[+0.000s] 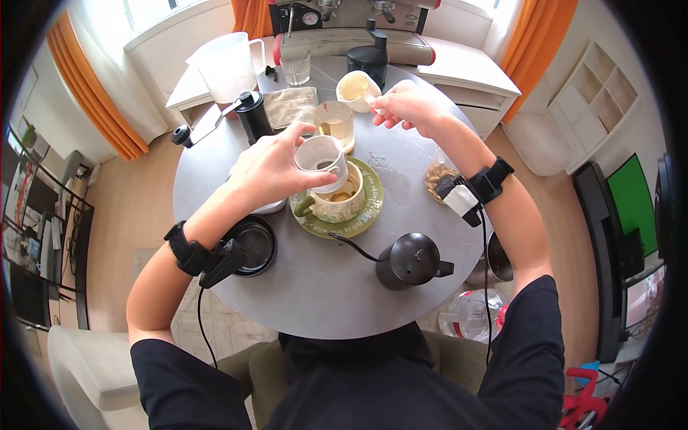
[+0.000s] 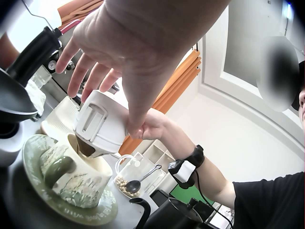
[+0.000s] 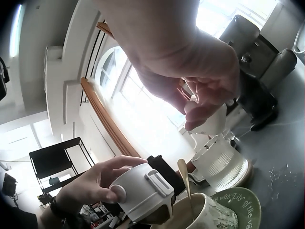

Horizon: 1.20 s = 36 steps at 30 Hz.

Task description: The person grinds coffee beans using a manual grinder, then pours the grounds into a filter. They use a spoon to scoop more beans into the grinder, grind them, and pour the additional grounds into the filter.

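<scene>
My left hand (image 1: 269, 168) grips a white plastic cup (image 2: 107, 124) with a raised clip on its side, fingers and thumb around it. It is held tilted just over a floral mug (image 2: 78, 179) with a green handle, which stands on a green saucer (image 1: 373, 211) with white lettering. Inside the mug leans a gold spoon (image 3: 185, 179). Farther back, my right hand (image 1: 408, 107) pinches the handle of a small white cup (image 1: 356, 87) with a tan inside. That cup is tilted beside and beyond a ribbed glass (image 3: 221, 164).
A black gooseneck kettle (image 1: 410, 261) stands near the front edge. A hand grinder (image 1: 254, 118), a folded cloth (image 1: 292, 107) and a large pitcher (image 1: 226, 68) are at the back left. A bag of nuts or beans (image 1: 436, 178) lies under my right forearm; an espresso machine (image 1: 351, 39) stands behind.
</scene>
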Motion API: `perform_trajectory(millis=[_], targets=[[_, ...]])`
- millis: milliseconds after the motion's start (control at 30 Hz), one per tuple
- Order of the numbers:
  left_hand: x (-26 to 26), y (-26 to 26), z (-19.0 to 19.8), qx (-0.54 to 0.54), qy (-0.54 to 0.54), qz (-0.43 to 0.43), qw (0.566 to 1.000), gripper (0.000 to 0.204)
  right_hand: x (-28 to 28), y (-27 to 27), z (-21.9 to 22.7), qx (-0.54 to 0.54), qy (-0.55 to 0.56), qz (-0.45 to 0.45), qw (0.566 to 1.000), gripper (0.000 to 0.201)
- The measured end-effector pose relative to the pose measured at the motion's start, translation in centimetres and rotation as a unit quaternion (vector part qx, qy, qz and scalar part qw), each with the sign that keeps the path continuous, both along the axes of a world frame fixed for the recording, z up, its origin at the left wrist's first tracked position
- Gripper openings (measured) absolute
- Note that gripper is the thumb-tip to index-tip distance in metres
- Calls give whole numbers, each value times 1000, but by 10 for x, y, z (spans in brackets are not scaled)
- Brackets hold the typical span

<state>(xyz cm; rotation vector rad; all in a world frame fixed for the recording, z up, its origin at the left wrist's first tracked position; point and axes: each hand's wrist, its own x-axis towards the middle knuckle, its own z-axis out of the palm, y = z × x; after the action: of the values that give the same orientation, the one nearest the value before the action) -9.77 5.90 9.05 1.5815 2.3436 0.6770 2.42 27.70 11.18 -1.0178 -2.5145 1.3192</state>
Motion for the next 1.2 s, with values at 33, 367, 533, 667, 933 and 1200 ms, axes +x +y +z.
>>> perform_trajectory(millis=[33,367,533,667,933,1200], targets=[[0,0,0,-2,-1,-1,1000,80,-4,1,0,11,-4,3,1000,29],[-3,-1,-4,0,-3,-7,1000,81,-28,6,-12,161,-36,2,986,28],[-5,-2,-7,12,-7,6,1000,82,-30,10,-14,91,-15,-7,996,24],[-14,-1,-10,25,-58,5,998,83,-23,15,-17,-107,54,-48,992,22],[-30,8,-3,114,-132,23,984,90,45,1,-47,-257,135,-21,957,28],[1,55,8,116,-69,-66,989,91,132,-25,-90,-275,71,-51,957,27]])
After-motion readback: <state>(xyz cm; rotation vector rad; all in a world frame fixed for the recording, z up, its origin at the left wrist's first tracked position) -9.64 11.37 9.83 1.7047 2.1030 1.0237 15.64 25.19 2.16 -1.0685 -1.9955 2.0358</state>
